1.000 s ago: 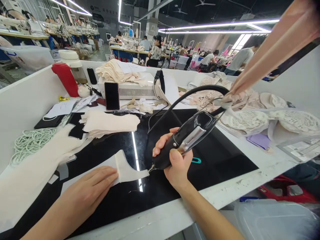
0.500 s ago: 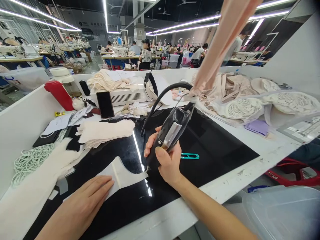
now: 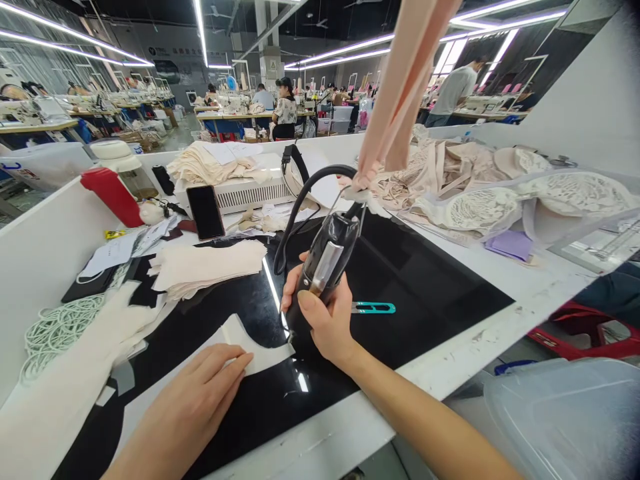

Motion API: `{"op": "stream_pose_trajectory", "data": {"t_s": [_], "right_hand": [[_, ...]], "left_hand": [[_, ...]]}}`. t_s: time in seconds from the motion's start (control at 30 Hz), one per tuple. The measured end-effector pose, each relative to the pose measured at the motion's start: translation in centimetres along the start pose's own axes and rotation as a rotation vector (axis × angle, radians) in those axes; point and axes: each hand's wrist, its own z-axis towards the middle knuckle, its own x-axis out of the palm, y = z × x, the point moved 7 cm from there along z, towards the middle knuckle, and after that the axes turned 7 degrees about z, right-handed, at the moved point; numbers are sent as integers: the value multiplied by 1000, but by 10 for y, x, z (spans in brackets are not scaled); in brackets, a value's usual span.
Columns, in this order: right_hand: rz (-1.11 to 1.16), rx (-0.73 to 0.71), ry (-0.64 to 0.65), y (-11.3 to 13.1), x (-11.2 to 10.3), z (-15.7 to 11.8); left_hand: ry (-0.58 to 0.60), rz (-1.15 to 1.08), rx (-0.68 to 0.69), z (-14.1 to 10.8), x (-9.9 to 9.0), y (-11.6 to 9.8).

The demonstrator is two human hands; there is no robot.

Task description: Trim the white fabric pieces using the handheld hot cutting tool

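Note:
My right hand grips a black corded hand tool, its tip down at the right edge of a small cream fabric piece lying on the glossy black work surface. My left hand lies flat on the left part of that piece, fingers spread, pressing it down. The tool's black cable loops up and back toward the rear of the table. A pink fabric strap hangs from above and joins the tool's top.
Teal thread snips lie just right of the tool. A stack of cream pieces, a phone, a white box machine, a red object, white cord and lace garments surround the work area. People work at distant tables.
The tool has tipped more upright and shifted left with my right hand. My left hand has slid slightly right along the fabric piece. The view has panned.

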Motion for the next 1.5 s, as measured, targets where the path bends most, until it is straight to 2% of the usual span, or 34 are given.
{"op": "stream_pose_trajectory", "data": {"t_s": [0.17,0.33,0.7,1.07,1.5], "right_hand": [[-30,16,-58,2,-3,-1],[-60,43,-63,3,-4,-2],[-19,46,-18,3,0,-2],[-29,93,38,4,3,-6],[9,56,47,5,1,-7]], "left_hand": [[-2,-106,-47,26,24,-16],[26,-137,-68,34,39,-18],[-42,-90,4,30,29,-25],[-10,-39,6,29,30,-28],[22,-108,4,26,36,-24]]}}
